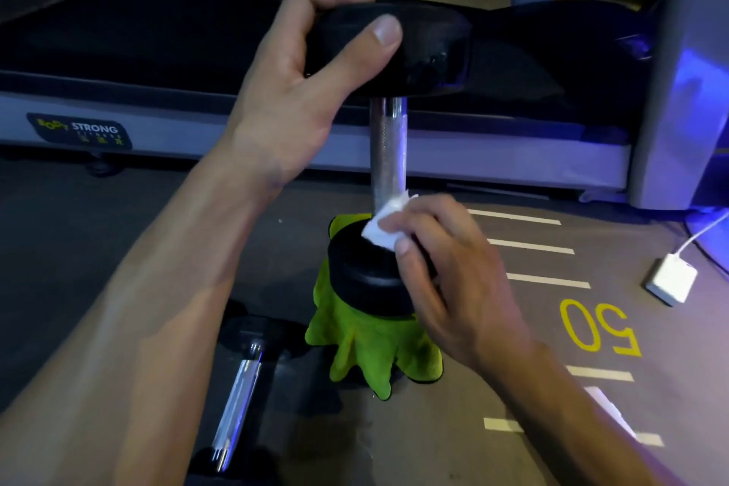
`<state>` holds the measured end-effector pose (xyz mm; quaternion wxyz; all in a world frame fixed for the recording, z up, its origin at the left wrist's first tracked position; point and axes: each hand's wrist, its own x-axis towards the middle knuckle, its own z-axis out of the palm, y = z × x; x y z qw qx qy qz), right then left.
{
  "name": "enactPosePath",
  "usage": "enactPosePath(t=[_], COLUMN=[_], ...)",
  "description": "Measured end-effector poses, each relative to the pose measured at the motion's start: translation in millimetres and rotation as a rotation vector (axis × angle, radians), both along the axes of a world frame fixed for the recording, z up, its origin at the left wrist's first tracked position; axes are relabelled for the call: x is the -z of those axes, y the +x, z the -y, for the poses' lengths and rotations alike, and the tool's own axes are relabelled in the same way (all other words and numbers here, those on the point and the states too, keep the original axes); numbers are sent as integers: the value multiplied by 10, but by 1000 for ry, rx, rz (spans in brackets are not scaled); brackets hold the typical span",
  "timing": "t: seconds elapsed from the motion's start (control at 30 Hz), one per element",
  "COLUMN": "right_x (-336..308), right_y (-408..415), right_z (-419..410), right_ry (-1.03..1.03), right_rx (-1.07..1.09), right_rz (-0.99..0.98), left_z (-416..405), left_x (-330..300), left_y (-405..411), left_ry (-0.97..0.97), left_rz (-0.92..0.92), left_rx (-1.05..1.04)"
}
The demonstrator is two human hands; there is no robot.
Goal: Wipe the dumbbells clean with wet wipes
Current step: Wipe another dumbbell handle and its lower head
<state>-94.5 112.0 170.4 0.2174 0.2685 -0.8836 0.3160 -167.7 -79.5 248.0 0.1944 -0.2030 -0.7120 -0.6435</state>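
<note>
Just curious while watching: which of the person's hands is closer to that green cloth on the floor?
The right hand. It pinches a white wipe on the upright dumbbell's lower head, directly above the green cloth. The left hand grips the top head, a handle's length higher.

Wiping the upright dumbbell

My left hand (300,91) grips the top head of the dumbbell (388,146) standing on a green cloth (367,351); my right hand (453,280) pinches a wet wipe (384,227) against its lower head.
</note>
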Motion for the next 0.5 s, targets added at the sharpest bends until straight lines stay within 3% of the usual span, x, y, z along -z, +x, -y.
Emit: enactPosePath(t=[0.17,0.33,0.5], right_x=[-316,-82,-317], right_y=[-238,-39,-254], right_z=[142,4,74], right_ry=[-70,30,-80], right_rx=[69,17,26], right_rz=[-108,-54,-78], left_z=[-61,-25,-22], left_x=[-25,-30,-56], left_y=[32,27,45], left_ry=[-13,-3,1], left_rz=[-10,-14,13], left_rx=[15,14,46])
